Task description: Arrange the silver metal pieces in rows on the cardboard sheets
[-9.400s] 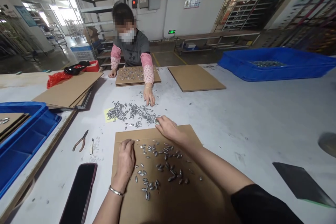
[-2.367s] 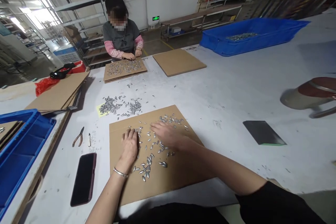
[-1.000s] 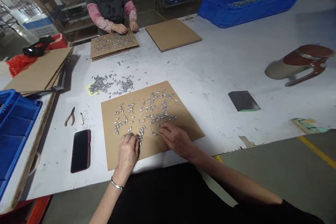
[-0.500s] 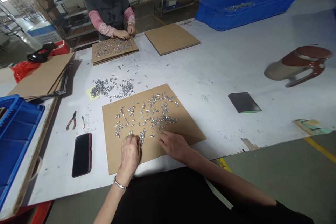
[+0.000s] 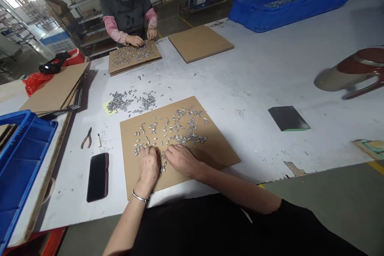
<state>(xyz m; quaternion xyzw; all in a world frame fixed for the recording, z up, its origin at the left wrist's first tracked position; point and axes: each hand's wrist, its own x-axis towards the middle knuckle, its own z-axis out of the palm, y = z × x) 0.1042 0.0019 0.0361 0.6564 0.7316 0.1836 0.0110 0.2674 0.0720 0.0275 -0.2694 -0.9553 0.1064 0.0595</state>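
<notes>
A cardboard sheet (image 5: pixel 220 155) lies at the table's near side, scattered with small silver oval metal pieces (image 5: pixel 196 139). On its lower left part rests my left hand (image 5: pixel 149 166), fingers curled down and a bracelet on the wrist. Just right of it, my right hand (image 5: pixel 181 161) is closed too, fingertips bunched over the cardboard. Several pieces lie in the narrow gap between the hands. What either hand pinches is hidden beneath the fingers. Beyond the sheet, a loose pile of the same pieces (image 5: pixel 118 103) lies partly on a yellow paper.
Left of the sheet are a phone (image 5: pixel 97 177), pliers (image 5: pixel 87 139) and a small pointed tool (image 5: pixel 99 140). A dark block (image 5: pixel 288 118) and a brown-lidded jug (image 5: pixel 336 76) stand right. A co-worker (image 5: pixel 129 12) handles pieces across the table. Blue bins (image 5: pixel 252 15) stand at the back.
My right hand has moved left across the cardboard, close to my left hand. My left hand has shifted slightly up the sheet. The whole view has swung a little.
</notes>
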